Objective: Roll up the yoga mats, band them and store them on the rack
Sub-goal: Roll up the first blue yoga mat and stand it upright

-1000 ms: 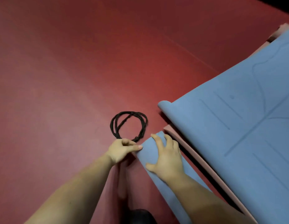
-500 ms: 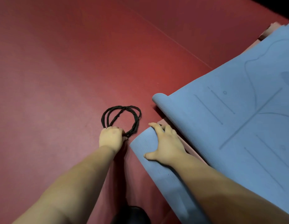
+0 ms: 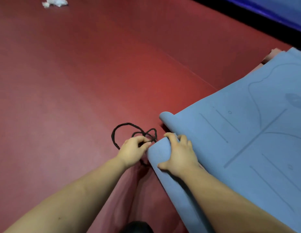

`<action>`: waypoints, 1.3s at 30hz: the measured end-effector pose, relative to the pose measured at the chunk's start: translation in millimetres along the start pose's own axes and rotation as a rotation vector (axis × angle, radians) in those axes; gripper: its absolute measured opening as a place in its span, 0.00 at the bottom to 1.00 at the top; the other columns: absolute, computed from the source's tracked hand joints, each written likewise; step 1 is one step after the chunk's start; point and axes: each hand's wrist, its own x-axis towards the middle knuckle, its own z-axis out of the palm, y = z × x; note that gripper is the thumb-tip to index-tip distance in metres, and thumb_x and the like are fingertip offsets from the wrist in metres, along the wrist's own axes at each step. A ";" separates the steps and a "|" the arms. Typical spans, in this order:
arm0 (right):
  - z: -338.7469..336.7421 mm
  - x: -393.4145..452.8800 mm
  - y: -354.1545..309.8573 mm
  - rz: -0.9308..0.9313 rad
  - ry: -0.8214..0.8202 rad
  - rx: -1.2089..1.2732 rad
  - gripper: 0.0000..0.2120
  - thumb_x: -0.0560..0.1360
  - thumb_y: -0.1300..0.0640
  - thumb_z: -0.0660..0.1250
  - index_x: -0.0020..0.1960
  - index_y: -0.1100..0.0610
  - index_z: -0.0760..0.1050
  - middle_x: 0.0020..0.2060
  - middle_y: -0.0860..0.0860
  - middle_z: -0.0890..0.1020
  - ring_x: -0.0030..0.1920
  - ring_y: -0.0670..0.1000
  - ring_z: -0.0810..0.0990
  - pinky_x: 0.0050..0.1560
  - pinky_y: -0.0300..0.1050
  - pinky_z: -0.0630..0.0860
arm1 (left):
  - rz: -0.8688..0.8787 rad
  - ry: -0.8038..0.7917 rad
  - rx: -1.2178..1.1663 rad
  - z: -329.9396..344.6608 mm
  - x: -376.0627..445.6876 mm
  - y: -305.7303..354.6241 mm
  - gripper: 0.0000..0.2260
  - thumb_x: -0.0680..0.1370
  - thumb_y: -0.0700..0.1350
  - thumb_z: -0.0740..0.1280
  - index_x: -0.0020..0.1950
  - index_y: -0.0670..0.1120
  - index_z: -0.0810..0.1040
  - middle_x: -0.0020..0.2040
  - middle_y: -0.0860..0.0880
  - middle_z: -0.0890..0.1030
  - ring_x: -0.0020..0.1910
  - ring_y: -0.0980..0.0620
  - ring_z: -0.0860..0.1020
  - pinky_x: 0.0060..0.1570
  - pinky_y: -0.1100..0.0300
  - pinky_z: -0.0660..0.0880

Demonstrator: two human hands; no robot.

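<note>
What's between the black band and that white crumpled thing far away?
Only bare red floor lies between the black band and the white crumpled thing, in the head view.

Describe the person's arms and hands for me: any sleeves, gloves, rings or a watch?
Both forearms are bare to the bottom edge of the picture, with no sleeves in view. The left hand and right hand wear no gloves. No watch, wristband or ring shows on the wrists or fingers.
</note>
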 end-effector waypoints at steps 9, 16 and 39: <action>-97.6 -85.8 14.4 0.055 0.264 0.059 0.41 0.62 0.46 0.75 0.69 0.41 0.57 0.65 0.52 0.60 0.63 0.54 0.63 0.58 0.45 0.70 | 0.084 0.126 0.046 -35.1 -40.3 111.2 0.06 0.78 0.47 0.65 0.50 0.49 0.81 0.44 0.54 0.81 0.45 0.54 0.75 0.42 0.62 0.65; -123.3 -131.6 13.3 0.010 0.376 0.069 0.40 0.62 0.44 0.75 0.68 0.42 0.58 0.65 0.51 0.60 0.63 0.54 0.63 0.60 0.45 0.68 | 0.013 0.375 -0.047 -69.9 -58.0 138.8 0.06 0.77 0.46 0.68 0.51 0.46 0.82 0.49 0.49 0.83 0.49 0.51 0.78 0.46 0.62 0.67; -234.3 -400.0 89.3 0.266 1.276 0.534 0.42 0.58 0.49 0.80 0.68 0.52 0.66 0.66 0.53 0.65 0.66 0.56 0.68 0.61 0.50 0.70 | 0.861 -0.122 0.133 -8.8 -319.1 465.9 0.08 0.78 0.43 0.63 0.53 0.49 0.81 0.53 0.53 0.81 0.55 0.54 0.76 0.49 0.66 0.67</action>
